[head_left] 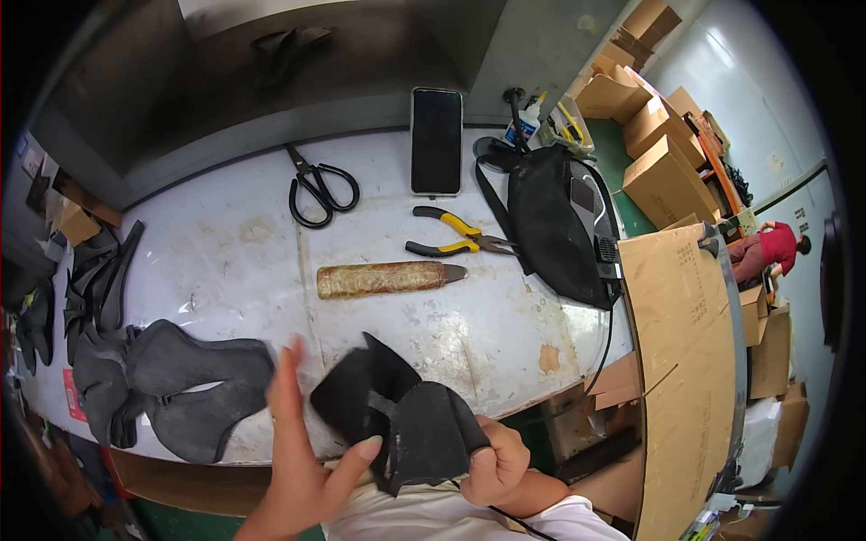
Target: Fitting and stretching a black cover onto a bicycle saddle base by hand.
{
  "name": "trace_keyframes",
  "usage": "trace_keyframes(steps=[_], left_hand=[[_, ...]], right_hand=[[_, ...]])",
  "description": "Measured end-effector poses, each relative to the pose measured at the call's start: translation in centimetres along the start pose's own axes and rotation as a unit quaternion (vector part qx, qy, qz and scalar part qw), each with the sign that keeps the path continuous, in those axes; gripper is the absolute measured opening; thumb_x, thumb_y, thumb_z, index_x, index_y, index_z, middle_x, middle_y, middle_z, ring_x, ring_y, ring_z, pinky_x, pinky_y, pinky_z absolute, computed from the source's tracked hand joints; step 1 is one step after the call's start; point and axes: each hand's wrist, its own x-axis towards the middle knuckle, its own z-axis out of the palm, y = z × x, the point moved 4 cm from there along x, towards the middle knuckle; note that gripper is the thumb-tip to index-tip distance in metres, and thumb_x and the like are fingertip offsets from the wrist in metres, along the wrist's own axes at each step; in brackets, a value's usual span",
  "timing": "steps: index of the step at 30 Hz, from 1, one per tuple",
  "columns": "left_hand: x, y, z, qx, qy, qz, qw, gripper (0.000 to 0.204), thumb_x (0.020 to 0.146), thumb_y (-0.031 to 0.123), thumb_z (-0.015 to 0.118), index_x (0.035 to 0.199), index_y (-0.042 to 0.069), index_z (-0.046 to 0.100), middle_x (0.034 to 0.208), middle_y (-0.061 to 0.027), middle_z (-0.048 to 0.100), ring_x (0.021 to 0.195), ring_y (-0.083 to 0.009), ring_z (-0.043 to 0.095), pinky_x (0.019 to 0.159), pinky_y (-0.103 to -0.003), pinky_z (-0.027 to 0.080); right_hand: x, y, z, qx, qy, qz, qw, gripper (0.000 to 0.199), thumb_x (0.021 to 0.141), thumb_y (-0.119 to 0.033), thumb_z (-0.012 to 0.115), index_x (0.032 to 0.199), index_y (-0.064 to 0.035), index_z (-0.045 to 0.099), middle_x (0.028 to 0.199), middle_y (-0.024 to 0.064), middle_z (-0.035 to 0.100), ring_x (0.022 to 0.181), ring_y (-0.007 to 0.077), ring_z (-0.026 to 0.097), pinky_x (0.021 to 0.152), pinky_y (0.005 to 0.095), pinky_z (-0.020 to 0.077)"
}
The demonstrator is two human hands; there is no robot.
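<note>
Right hand grips the lower edge of a folded black shoe-upper piece, thumb on top, holding it above the near table edge. Left hand is spread flat, fingers extended, its thumb tip touching the piece's left side; it clasps nothing. Left of the hands, a stack of flat black cut pieces lies on the white worktable, apparently not yet handled; only one piece is in hand, so most work seems outstanding. Beyond lie a taped-handle knife, yellow-handled pliers, black scissors, a smartphone and a black bag.
</note>
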Motion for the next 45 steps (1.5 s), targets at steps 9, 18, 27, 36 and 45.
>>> trace_keyframes(steps=[9,18,27,36,45], left_hand=[[-0.7,-1.3,0.9,-0.104,0.133,0.143,0.975,0.100,0.060,0.040,0.090,0.137,0.002,0.037,0.130,-0.0240,0.047,0.116,-0.0277,0.049,0.097,-0.042,0.039],[-3.8,-2.8,-1.6,-0.523,0.232,0.065,0.817,0.045,0.098,0.039,0.055,0.099,-0.006,0.062,0.068,-0.0128,0.063,0.051,-0.0180,0.061,0.046,-0.025,0.047],[-2.9,-1.3,-0.6,-0.406,0.031,-0.153,0.900,0.078,0.065,-0.002,0.080,0.135,-0.001,0.046,0.120,-0.0256,0.061,0.075,-0.0156,0.068,0.066,-0.023,0.055],[-1.3,-0.4,0.4,-0.248,-0.403,-0.218,0.853,0.058,0.078,-0.008,0.071,0.133,-0.006,0.051,0.108,-0.0186,0.069,0.099,-0.0212,0.067,0.084,-0.030,0.053],[-2.1,1.9,1.0,-0.314,-0.188,-0.104,0.925,0.060,0.080,-0.006,0.073,0.135,0.002,0.051,0.083,-0.0055,0.064,0.076,-0.0090,0.060,0.065,-0.024,0.049]], right_hand=[[0.6,-2.1,1.6,0.025,-0.127,-0.210,0.969,0.016,0.090,-0.011,0.062,0.093,0.0030,0.056,0.086,0.0178,0.062,0.066,0.0319,0.062,0.059,0.0405,0.0501],[0.4,2.9,-0.7,0.265,0.097,0.218,0.934,0.024,0.094,-0.026,0.054,0.093,-0.0029,0.060,0.083,0.0149,0.063,0.062,0.0251,0.062,0.053,0.0375,0.0475],[2.3,3.2,1.2,0.471,-0.085,0.395,0.784,0.042,0.098,-0.035,0.056,0.117,0.0019,0.054,0.109,0.0178,0.061,0.097,0.0269,0.065,0.080,0.0374,0.0538],[0.2,3.2,0.1,0.268,-0.193,0.349,0.877,0.013,0.095,-0.008,0.059,0.106,-0.0019,0.063,0.094,0.0001,0.064,0.085,0.0074,0.058,0.075,0.0250,0.0481],[1.3,2.4,0.8,0.403,-0.187,0.222,0.868,0.020,0.090,-0.013,0.058,0.097,0.0046,0.067,0.099,0.0163,0.063,0.096,0.0270,0.057,0.084,0.0374,0.0442]])
